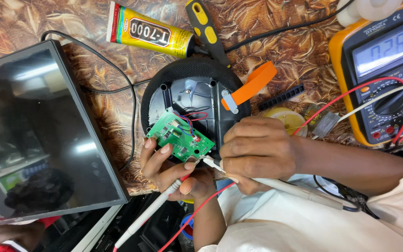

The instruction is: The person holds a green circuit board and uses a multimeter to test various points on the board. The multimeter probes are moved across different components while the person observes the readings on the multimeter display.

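My left hand holds a green circuit board by its lower edge and also pinches a white test probe with a red lead. The board is tilted over an opened round black speaker housing and joined to it by thin red and blue wires. My right hand, back upward, grips a second white probe. That probe's metal tip touches the board's right corner. Both probe tips meet at that corner between the hands.
A yellow multimeter with red, white and black leads lies at the right. A yellow glue tube and a yellow-black screwdriver lie at the top. A dark flat screen fills the left. An orange strap sticks out from the housing.
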